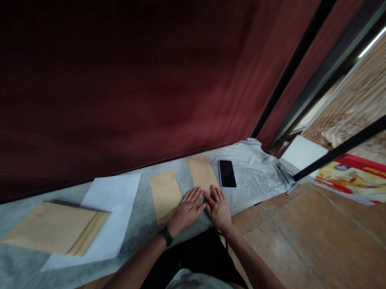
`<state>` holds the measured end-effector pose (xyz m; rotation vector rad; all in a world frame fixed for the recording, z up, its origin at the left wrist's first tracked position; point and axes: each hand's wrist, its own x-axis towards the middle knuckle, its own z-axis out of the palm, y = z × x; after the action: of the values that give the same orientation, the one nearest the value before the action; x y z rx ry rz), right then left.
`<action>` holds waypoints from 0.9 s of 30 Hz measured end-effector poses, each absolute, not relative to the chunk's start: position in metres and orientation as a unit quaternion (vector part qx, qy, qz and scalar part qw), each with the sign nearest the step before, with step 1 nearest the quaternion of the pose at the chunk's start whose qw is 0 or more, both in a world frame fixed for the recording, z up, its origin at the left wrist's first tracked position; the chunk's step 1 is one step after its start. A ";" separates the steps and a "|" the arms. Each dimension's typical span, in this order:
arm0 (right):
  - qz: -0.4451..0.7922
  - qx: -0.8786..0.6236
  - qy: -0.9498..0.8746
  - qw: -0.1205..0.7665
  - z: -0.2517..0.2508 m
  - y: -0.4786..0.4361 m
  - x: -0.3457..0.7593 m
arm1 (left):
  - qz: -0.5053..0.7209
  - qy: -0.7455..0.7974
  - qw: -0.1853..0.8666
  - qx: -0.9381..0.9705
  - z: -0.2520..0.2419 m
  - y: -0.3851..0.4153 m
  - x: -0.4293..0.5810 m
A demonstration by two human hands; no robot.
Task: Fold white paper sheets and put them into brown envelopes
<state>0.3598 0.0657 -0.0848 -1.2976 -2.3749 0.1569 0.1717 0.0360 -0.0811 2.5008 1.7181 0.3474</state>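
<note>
a stack of brown envelopes [53, 230] lay on a white sheet [116, 201] at the near left of the cloth-covered tabletop [14, 271]. beyond it the left hand [186, 209] and right hand [218, 206] rested flat side by side, fingers spread, gripping nothing. they sat between the nearer envelope [164, 195] and the farther envelope [202, 171], whose near end the right fingertips touched. a dark phone [227, 173] lay just beside it. a push from the palms could wrinkle the loose cloth and slide that envelope into the phone.
</note>
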 end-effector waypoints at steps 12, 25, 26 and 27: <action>0.024 -0.474 -0.856 0.205 -0.091 0.065 0.360 | 0.158 0.695 -0.083 0.696 -0.088 -0.077 0.140; 0.001 -0.437 -0.884 0.168 -0.099 0.069 0.369 | 0.136 0.700 -0.119 0.691 -0.091 -0.103 0.116; 0.001 -0.430 -0.887 0.166 -0.098 0.069 0.371 | 0.131 0.695 -0.118 0.697 -0.090 -0.104 0.116; 0.002 -0.425 -0.890 0.165 -0.098 0.069 0.372 | 0.127 0.692 -0.116 0.701 -0.089 -0.104 0.115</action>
<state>0.3716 0.0689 -0.0975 -1.2120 -2.5362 0.0059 0.1151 -0.1041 -0.0894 2.3819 2.3503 0.4302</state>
